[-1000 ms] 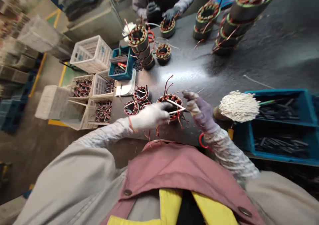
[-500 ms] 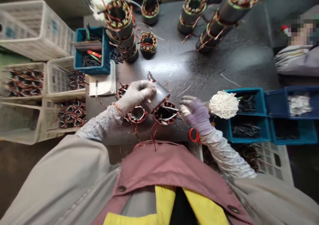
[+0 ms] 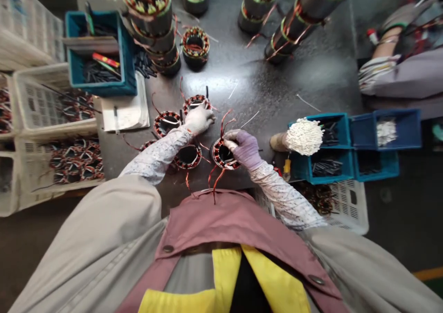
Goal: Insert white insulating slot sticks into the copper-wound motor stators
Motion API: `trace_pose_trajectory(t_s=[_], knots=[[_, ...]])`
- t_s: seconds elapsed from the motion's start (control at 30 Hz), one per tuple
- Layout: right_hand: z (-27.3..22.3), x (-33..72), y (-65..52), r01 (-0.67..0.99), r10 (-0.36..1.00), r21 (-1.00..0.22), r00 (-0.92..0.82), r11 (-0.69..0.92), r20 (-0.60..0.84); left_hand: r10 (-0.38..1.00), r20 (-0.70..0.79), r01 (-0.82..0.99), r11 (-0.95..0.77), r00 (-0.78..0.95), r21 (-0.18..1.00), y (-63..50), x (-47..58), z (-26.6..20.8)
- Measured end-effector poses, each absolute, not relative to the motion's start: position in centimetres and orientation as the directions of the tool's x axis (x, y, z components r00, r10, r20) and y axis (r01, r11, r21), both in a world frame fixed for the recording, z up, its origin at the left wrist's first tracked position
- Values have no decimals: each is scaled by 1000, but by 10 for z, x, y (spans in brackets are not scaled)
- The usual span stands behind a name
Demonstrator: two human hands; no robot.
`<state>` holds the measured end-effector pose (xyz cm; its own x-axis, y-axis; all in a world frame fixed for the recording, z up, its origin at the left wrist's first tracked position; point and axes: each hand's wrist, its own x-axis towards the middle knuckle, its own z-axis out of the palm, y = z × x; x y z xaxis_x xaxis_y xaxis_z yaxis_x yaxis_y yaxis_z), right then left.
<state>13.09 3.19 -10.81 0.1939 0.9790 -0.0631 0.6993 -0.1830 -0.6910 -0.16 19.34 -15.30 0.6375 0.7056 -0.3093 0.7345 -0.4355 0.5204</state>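
Gloved in white, my left hand [image 3: 200, 120] has its fingers closed at the near right rim of a wound motor stator [image 3: 188, 104], which stands upright on the table. My right hand [image 3: 246, 147], in a glove with purple over the palm, pinches at the right rim of another stator [image 3: 215, 153] in front of me; its fingertips cover part of the windings. Red wire leads [image 3: 217, 180] hang from that stator towards my apron. Just left of it stands a stator [image 3: 199, 158], and a further stator [image 3: 157, 123] lies beyond my left forearm.
Stacked stators [image 3: 154, 31] rise at the back left, with more stacks [image 3: 289, 29] at the back right. A bundle of white sticks [image 3: 304, 136] stands beside blue bins [image 3: 332, 177] on the right. Another person's sleeve [image 3: 401, 75] reaches in there. Crates [image 3: 57, 123] line the left.
My left hand has lowered the tilted stator and stood it on the table, farther forward and left. My right hand has moved left onto the near stator. The view has shifted.
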Motion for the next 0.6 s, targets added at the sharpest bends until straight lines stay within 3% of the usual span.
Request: trace_pose_trajectory(t_s=[0.1,0.2,0.27,0.33,0.47,0.6], knots=[[-100,138,11,673,992,-733,127,-100,-18,706,-286,708,-420,648,568,180,-1,-145],[-87,154,-12,656,984,-749,177,-94,32,767,-181,674,-393,615,626,163,-13,-122],[-83,166,-24,715,977,-696,191,-73,95,745,-69,583,-457,664,672,145,-22,-101],[-83,175,-30,818,989,-575,98,-18,109,632,-31,505,-587,774,633,124,-23,-82],[-90,175,-29,934,980,-316,-193,168,-50,414,-314,505,-805,854,312,97,6,-62],[-90,164,-27,944,950,-215,-281,249,-135,485,-484,646,-722,728,249,101,37,-62]])
